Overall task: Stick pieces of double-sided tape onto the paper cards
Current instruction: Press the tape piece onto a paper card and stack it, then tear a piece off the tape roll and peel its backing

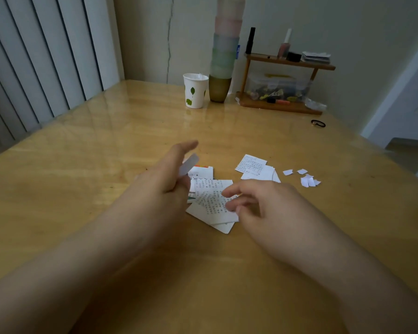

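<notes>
The left hand [169, 172] pinches a whitish strip of tape [188, 164] above the desk [82, 165]. Printed paper cards [212, 203] lie below. The right hand [258, 203] rests curled fingers on one card; whether it pinches, I cannot tell. Best to hold the card flat, then press the tape down smooth.

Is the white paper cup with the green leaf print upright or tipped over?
Upright. The paper cup stands on its base on the table, rim up, beside the cup stack.
</notes>
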